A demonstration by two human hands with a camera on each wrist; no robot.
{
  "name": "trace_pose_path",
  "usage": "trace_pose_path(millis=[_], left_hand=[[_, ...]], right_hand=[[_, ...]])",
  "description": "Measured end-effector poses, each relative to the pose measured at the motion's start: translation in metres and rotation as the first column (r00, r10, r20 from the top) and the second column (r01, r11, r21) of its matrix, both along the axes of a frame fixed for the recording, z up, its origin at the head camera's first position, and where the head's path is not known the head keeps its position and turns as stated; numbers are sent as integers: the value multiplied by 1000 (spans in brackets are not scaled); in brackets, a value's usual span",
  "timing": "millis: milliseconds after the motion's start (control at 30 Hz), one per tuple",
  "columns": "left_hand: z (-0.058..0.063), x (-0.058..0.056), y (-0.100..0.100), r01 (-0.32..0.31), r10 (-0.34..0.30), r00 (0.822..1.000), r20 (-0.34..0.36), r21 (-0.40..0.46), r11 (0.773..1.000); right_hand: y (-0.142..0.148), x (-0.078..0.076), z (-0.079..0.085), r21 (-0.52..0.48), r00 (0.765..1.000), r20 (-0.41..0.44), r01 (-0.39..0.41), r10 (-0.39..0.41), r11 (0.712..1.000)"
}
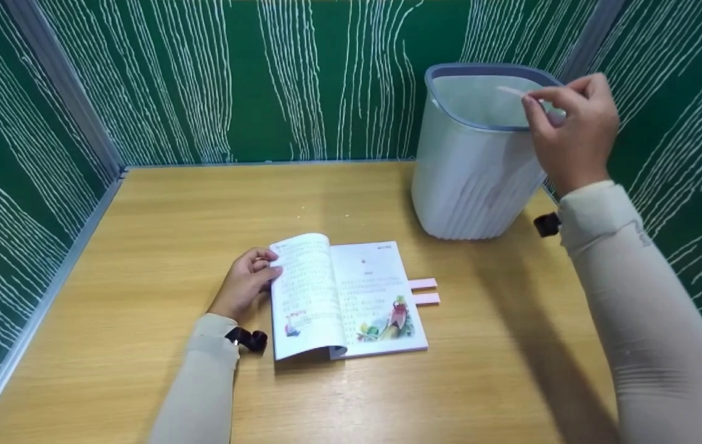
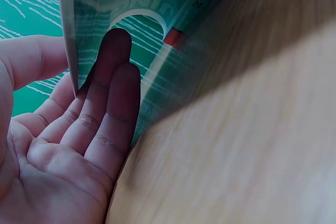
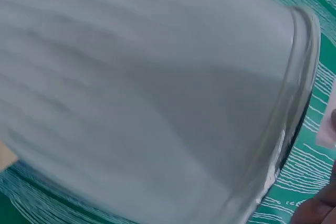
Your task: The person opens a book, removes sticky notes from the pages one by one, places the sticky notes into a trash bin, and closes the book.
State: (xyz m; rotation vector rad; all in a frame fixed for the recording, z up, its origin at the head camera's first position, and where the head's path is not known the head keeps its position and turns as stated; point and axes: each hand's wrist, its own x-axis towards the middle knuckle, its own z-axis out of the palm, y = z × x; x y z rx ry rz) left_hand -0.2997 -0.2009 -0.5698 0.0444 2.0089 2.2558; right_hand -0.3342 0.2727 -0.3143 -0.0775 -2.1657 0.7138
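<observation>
A pale slip of paper [image 1: 511,90] is pinched in the right hand's [image 1: 575,123] fingers over the mouth of the bin [image 1: 477,179] at the far right; the step in hand looks like throwing it away, and the next move seems to call for loosening that pinch above the opening. Nearer and to the left, the left hand [image 1: 246,280] grips the left edge of an open book [image 1: 372,265], whose right edge shows two pink tabs [image 1: 428,299]. White specks [image 1: 347,215] dot the wooden desk [image 1: 172,234] beyond it, and green walls [image 1: 246,80] with wavy white lines stand left, right and far.
</observation>
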Motion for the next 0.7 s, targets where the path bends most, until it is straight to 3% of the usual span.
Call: trace_pose_path(millis=[100,300,500,700], left_hand=[[0,0,0,1,-2,1000,-6,-13,1000],[0,1,0,4,-5,1000,-12,-39,999],[0,0,0,3,-3,1000,1,-16,1000],[1,-1,-1,1,-1,1000,-2,-36,999]], right_hand=[[9,-8,7,58,993,117,21,-28,998],[25,-19,11,139,953,301,-5,-38,990],[30,-21,7,117,955,292,21,-54,993],[31,-17,5,-4,966,256,45,-43,999]])
